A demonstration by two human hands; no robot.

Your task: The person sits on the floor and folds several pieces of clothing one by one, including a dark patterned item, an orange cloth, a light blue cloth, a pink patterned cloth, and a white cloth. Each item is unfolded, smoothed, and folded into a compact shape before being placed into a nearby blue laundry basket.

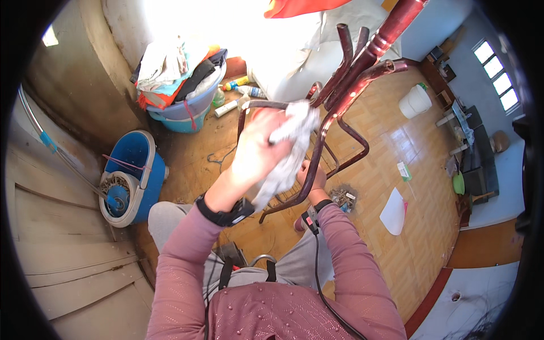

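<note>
A dark red metal coat rack (321, 140) with curved tube legs and hooked arms stands tilted before me, its pole rising to the upper right. My left hand (259, 146) is shut on a white cloth (297, 136), which lies against the rack's tubes and hangs down past the wrist. Below and to the right, my right hand (312, 178) is at the lower part of the rack, behind a curved leg; its fingers curl at the tubing, partly hidden by that leg. A wire grid shows between the legs, partly behind the cloth.
A blue mop bucket (155, 178) with a mop stands at left, near a basin (187, 106) heaped with clothes. Bottles (227, 108) lie beside it. On the floor are a debris pile (343, 197), a white sheet (393, 212) and a white bucket (415, 102).
</note>
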